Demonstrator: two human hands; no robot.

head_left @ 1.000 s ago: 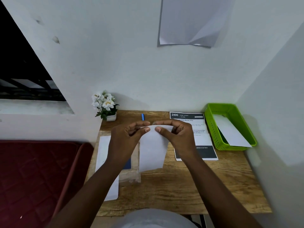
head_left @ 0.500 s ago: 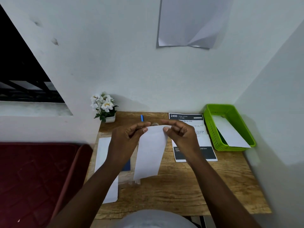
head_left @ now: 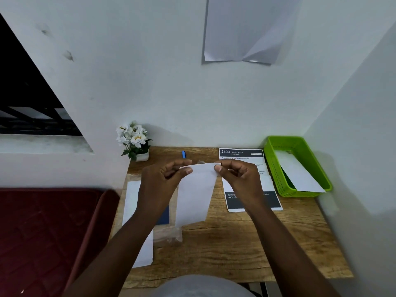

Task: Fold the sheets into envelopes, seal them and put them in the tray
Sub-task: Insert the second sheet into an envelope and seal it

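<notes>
A wooden desk (head_left: 246,243) fills the corner, shut in by a white wall along its far edge and another wall close on the right, while its left edge meets a dark red cushioned seat (head_left: 42,232); the near half of the desktop, toward the person, is bare wood. Held up over the middle of the desk is a folded white envelope (head_left: 196,196), hanging from its top edge with its lower end above the wood. The left hand (head_left: 158,185) pinches the top left corner between thumb and forefinger, the other fingers curled behind; the right hand (head_left: 240,179) pinches the top right corner the same way. A sheet of paper (head_left: 242,28) hangs on the back wall above. Under the left forearm lies a white sheet (head_left: 132,198) along the left edge, beside a clear plastic sleeve (head_left: 169,234) with something dark blue inside it. A printed card (head_left: 242,155) with black bands lies flat under the right hand, just left of the tray. The green tray (head_left: 276,168) sits at the far right against the side wall, and one white envelope (head_left: 300,176) lies slanted in it, its near end resting over the rim. A small pot of white flowers (head_left: 134,139) stands at the far left corner against the wall, and a blue pen (head_left: 183,154) lies near the far edge beyond the hands.
</notes>
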